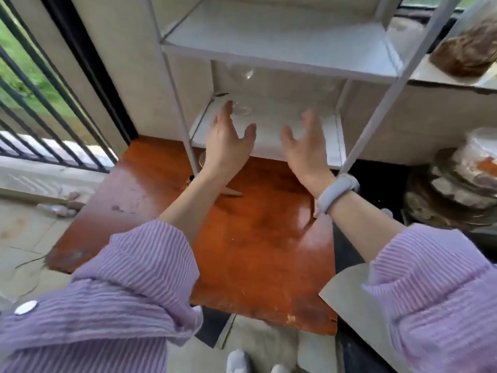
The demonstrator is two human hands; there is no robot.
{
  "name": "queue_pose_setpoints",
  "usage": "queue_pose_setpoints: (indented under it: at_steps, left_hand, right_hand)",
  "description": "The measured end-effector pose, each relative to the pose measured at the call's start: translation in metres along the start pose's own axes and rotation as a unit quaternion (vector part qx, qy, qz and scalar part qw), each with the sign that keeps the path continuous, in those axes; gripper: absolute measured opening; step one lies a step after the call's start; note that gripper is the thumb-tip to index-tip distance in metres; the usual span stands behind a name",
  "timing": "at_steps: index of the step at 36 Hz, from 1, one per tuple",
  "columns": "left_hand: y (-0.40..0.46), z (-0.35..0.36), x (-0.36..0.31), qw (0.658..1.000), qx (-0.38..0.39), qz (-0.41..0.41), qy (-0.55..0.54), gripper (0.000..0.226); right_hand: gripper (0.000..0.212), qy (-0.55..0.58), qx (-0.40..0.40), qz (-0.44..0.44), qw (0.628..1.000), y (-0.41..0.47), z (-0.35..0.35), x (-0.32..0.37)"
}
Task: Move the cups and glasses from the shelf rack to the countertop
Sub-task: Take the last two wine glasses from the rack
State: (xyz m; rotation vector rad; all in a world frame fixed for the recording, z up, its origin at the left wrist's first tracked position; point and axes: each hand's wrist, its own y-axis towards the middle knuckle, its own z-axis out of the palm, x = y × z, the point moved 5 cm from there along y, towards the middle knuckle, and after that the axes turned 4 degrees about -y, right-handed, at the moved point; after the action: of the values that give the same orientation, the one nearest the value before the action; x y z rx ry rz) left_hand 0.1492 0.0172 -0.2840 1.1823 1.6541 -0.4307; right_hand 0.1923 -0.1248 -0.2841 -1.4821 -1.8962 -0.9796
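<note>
A white shelf rack (279,53) stands on a reddish wooden board. On its lower shelf stands a clear stemmed glass (243,90) at the left, and a second clear glass (324,88) shows faintly at the right. My left hand (228,141) is open at the shelf's front edge, fingertips close to the left glass's base. My right hand (306,146) is open beside it, below the right glass, and holds nothing. Another clear glass (202,159) shows partly under the shelf, behind the rack's left leg.
The wooden board (242,238) lies under the rack. A light countertop (446,90) at the right carries a brown lump (468,49). Stacked bags or dishes (457,189) sit lower right. A barred window (40,98) is at the left.
</note>
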Motion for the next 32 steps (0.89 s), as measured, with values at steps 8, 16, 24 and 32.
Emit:
queue_pose_setpoints:
  at_steps: [8,16,24,32]
  left_hand:
    - [0.065,0.034,0.019,0.999,0.034,0.009,-0.035,0.084]
    - [0.091,0.034,0.016,0.982,-0.009,-0.039,-0.186,0.081]
    - [0.066,0.028,0.005,0.975,-0.017,0.001,-0.221,0.035]
    - [-0.012,0.009,-0.017,0.972,0.035,-0.005,-0.233,0.05]
  right_hand:
    - [0.08,0.061,-0.083,0.075,0.992,0.063,-0.002,-0.026]
    - [0.051,0.197,-0.107,0.089,0.97,0.081,-0.01,-0.022]
    - [0.043,0.266,-0.097,0.087,0.955,0.054,-0.007,-0.016]
    - [0.046,0.277,-0.086,0.071,0.954,-0.03,-0.019,-0.01]
